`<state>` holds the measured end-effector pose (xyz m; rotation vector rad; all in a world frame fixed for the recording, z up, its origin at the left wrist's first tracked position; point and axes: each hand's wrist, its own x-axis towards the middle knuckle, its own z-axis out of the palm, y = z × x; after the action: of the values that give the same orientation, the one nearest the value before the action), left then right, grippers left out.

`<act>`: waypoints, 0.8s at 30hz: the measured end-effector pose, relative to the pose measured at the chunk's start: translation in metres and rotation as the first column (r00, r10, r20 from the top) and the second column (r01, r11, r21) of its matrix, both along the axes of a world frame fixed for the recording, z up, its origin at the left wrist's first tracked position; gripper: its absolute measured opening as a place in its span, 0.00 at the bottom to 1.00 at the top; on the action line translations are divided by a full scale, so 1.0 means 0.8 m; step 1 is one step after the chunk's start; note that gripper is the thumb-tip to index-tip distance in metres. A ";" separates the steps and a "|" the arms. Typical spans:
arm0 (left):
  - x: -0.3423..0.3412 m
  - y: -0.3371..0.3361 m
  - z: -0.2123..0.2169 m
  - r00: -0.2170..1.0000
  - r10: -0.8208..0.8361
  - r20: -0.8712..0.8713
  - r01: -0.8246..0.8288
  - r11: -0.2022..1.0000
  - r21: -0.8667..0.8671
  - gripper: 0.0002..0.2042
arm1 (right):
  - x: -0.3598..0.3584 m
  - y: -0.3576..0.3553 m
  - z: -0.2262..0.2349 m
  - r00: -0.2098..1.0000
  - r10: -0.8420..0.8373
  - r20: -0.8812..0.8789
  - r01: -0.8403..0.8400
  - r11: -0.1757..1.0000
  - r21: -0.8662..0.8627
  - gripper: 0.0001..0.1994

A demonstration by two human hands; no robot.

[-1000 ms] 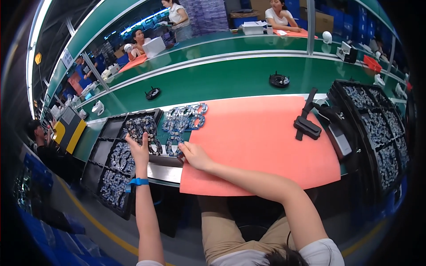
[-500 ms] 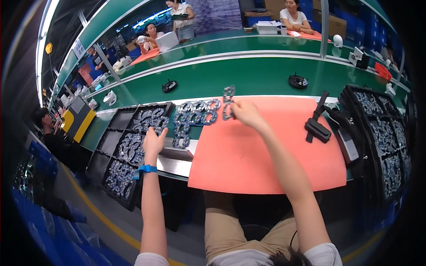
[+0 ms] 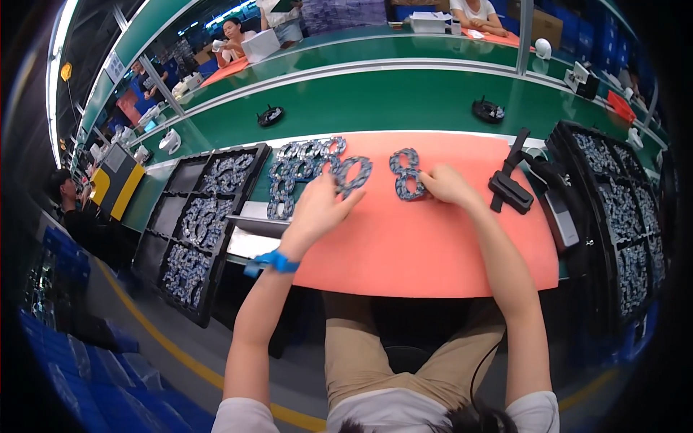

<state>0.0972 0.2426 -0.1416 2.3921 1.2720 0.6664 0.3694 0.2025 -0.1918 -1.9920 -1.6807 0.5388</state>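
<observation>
My right hand (image 3: 449, 186) pinches the right edge of a figure-eight circuit board (image 3: 408, 175) over the orange mat (image 3: 404, 245). With a blue band at the wrist, my left hand (image 3: 317, 211) reaches over the mat's left edge. Its fingers grip another looped circuit board (image 3: 356, 175), tilted, its lower-left part partly covered by the fingers. Just beyond that hand, several matching boards (image 3: 289, 167) lie in rows on the bench. A black compartment tray (image 3: 215, 249) holding more boards stands to the left.
A second black tray (image 3: 613, 238) of boards stands on the right. Near it lie a black strapped device (image 3: 511, 192) and a grey box-shaped device (image 3: 561, 224). Two round black parts (image 3: 271, 116) sit on the green conveyor (image 3: 375, 101). People sit across it.
My left hand has moved right from the left tray to the mat, now with a board at its fingers. My right hand has shifted right, and its board now faces up more flatly.
</observation>
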 end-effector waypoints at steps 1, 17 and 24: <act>0.013 0.010 -0.012 0.997 -0.018 -0.081 0.024 0.997 0.071 0.28 | 0.004 -0.004 -0.001 0.998 0.005 -0.059 -0.002 0.999 0.044 0.22; -0.092 0.075 -0.005 0.750 0.385 -0.537 -0.337 0.922 0.189 0.29 | -0.004 -0.035 0.009 0.951 0.034 0.309 -0.062 0.995 0.084 0.17; -0.104 0.092 -0.015 0.818 0.347 -0.459 -0.310 0.938 0.156 0.31 | -0.004 -0.033 -0.003 0.952 0.018 0.305 -0.060 0.990 0.130 0.18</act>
<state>0.0137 0.3165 -0.1536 2.5132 1.9296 0.1954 0.3658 0.1763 -0.1940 -2.0221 -1.8839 0.1260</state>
